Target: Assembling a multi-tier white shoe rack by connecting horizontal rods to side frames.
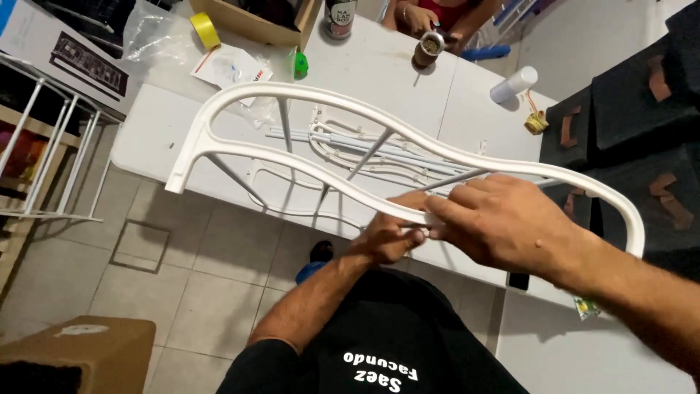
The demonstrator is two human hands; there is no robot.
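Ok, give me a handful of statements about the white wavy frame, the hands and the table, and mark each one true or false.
1. Both the left hand and the right hand grip the white wavy frame. True.
2. The frame is black metal. False: it is white, with thin grey spokes between its two curved rails.
3. More white curved parts lie on the white table under the frame. True.
4. A roll of yellow tape sits near the table's far corner. True.
5. The floor is carpeted. False: it is pale tile.
6. The frame lies flat on the floor. False: it is held up over the table edge.
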